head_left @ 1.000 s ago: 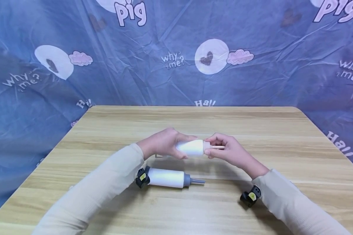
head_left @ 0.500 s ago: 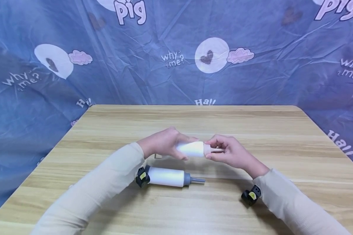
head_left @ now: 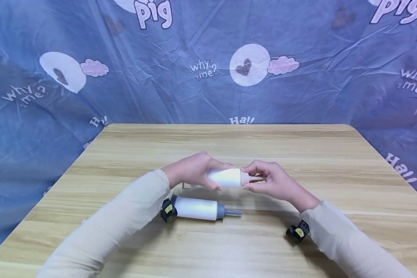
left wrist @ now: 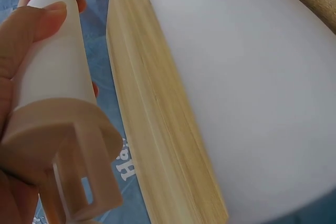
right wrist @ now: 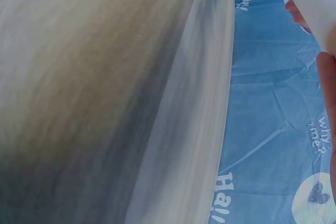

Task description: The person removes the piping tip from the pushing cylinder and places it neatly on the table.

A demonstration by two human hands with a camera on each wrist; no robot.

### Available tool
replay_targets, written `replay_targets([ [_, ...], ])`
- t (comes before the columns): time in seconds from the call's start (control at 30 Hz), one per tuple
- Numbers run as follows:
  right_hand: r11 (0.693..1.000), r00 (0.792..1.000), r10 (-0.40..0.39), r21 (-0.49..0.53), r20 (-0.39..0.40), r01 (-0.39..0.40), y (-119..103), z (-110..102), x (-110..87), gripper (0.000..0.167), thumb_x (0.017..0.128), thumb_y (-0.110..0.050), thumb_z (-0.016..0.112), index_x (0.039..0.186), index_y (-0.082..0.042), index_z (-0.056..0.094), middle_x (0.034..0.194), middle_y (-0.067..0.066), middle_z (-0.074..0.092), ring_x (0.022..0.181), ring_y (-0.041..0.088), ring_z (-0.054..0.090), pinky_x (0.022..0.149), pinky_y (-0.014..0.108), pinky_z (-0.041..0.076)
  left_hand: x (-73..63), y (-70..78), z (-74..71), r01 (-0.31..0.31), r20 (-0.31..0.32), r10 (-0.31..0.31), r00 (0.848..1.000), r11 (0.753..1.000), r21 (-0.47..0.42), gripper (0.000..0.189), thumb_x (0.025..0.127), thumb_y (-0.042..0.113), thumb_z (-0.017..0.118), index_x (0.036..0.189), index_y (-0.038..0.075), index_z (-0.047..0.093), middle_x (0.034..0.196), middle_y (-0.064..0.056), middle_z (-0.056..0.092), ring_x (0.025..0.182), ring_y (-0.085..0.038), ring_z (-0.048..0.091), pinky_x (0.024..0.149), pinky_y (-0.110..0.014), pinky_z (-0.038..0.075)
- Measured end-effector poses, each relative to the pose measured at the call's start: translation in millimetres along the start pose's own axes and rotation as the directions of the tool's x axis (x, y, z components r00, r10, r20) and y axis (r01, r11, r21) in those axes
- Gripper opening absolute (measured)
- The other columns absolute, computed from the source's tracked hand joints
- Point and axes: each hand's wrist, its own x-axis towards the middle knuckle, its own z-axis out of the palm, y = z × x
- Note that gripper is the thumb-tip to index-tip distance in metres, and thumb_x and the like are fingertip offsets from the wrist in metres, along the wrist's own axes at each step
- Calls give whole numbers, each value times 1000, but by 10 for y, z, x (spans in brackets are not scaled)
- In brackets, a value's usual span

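- Tube w/ beige ends (head_left: 227, 178) is held approx. level above table (head_left: 264, 143), btwn both hands, farther from the person than the grey-ended tube (head_left: 196, 209).
- L hand (head_left: 196, 170) is wrapped round the white body; grip = clamped, thumb laid along the tube in L wrist view.
- Looped handle (left wrist: 98, 169) is seen at the rear end, left free of the fingers.
- R hand (head_left: 272, 181): thumb + fingertips are brought together on the beige collar (head_left: 244, 178), i.e. pinched; thin nozzle (head_left: 256, 178) is partly hidden by the fingers. How firm the pinch is can't be made out.
- Step in hand (judged): front end is being worked on the body, prob. by twist or push. Whether collar is being fitted or loosened isn't clear; no gap is seen btwn collar + body.
- Next move (judged): body to be kept steady w/ L, collar to be turned or pressed in line w/ the tube by R, nozzle not bent.
- Risk (judged): smooth body could be spun inside L grip if collar's stiff.
- Grey-ended tube is laid on table, untouched by either hand, grey nozzle (head_left: 233, 212) pointed R.
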Motion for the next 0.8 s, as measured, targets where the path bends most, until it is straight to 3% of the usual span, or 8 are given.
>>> replay_targets([
  [0.4, 990, 991, -133, -61, -34, 131, 30, 26, -7, 26, 67, 7, 77, 90, -1, 66, 92, 14, 67, 89, 1, 60, 71, 24, 54, -9, -8, 14, 13, 9, -13, 1000, 999, -33, 62, 73, 23, 76, 130, 15, 54, 110, -3, 68, 69, -6, 58, 67, -18, 48],
  [0.5, 994, 996, -87, -65, -26, 85, 18, 22, -6, 29, 68, 5, 77, 95, 0, 66, 92, 13, 67, 85, 1, 60, 71, 25, 55, -6, -16, 18, 18, 7, -18, 1000, 999, -43, 62, 73, 23, 76, 130, 15, 55, 109, -3, 68, 69, -6, 58, 67, -19, 48],
  [0.6, 999, 1000, 8, -46, -5, -8, 9, 16, -5, 36, 70, -1, 78, 103, 1, 64, 97, 12, 65, 86, 4, 59, 75, 27, 54, -5, -23, 22, 24, 7, -23, 1000, 999, -41, 62, 73, 23, 76, 130, 16, 55, 107, -3, 69, 67, -6, 58, 65, -19, 48],
  [0.8, 986, 987, 163, 29, 11, -163, 41, 17, -29, 40, 77, -6, 73, 113, 1, 58, 110, 16, 62, 97, 10, 61, 82, 31, 53, -6, -51, 33, 18, -9, -18, 1000, 1000, -17, 60, 73, 23, 75, 130, 17, 55, 103, -1, 70, 66, -5, 57, 63, -19, 47],
])
